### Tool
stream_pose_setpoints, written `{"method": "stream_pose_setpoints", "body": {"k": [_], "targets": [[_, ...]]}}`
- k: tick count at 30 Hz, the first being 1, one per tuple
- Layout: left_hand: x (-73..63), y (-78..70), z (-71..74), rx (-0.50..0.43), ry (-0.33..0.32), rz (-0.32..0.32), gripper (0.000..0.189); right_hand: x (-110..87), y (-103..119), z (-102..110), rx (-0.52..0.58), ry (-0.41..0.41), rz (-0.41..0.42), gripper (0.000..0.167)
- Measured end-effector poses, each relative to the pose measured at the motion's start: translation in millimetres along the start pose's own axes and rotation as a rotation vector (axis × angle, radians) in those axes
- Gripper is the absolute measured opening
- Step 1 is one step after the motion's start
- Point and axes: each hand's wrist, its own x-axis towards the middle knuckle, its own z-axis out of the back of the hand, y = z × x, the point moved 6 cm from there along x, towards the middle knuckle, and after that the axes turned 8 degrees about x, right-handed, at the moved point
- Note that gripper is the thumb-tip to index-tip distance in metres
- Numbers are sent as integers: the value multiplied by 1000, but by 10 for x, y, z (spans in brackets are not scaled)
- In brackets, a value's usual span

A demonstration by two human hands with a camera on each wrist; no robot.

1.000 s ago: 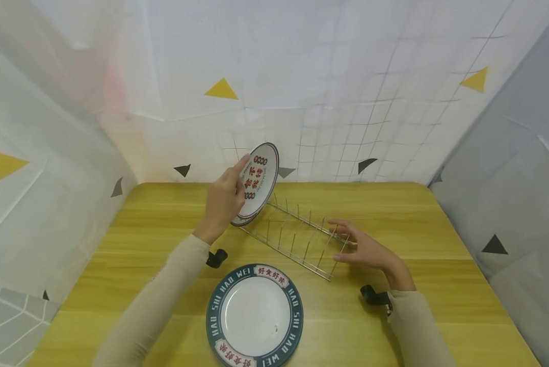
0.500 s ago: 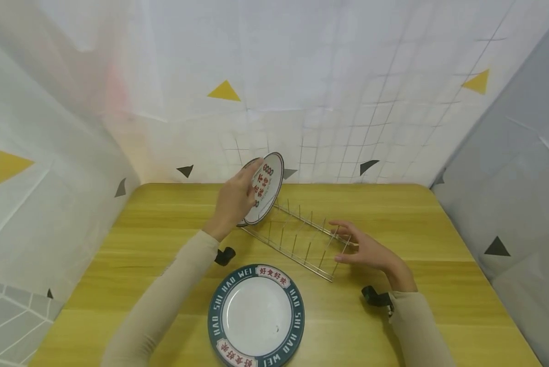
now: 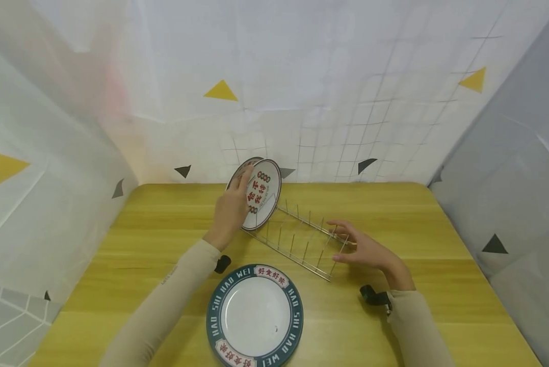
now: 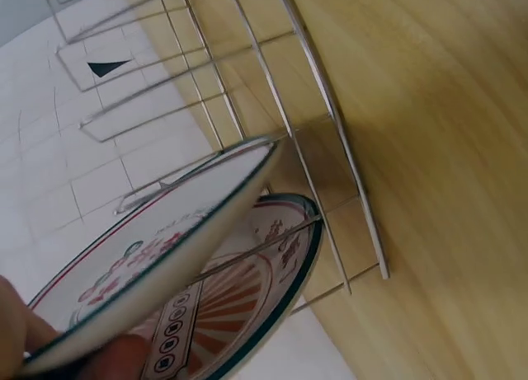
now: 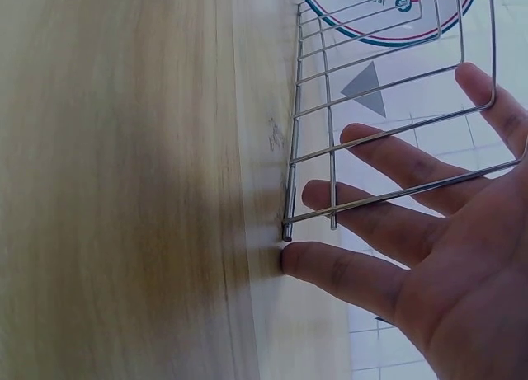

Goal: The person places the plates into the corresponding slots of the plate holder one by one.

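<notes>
Hands: left (image 3: 230, 211) grips plate (image 3: 262, 193); right (image 3: 370, 252) steadies rack (image 3: 297, 239).

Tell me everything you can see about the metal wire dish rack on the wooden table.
The silver wire dish rack is a long frame of thin shiny metal rods with rows of upright prongs. It lies diagonally on the yellow wooden table. At its far end the left hand holds a white plate with a dark red rim and red characters on edge, with another plate behind. The right hand, fingers straight, touches its near end. The other slots look empty.
</notes>
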Motion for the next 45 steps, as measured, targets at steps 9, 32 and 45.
{"method": "stream_pose_setpoints", "body": {"k": [9,32,45], "targets": [[-39,-26,-16,38,80,52,82,8,10,5,2,0,7,84],[-33,-25,88,129,117,17,79,24,12,-5,14,10,19,84],[-147,13,283,58,263,-55,87,16,-9,4,26,4,-2,85]]}}
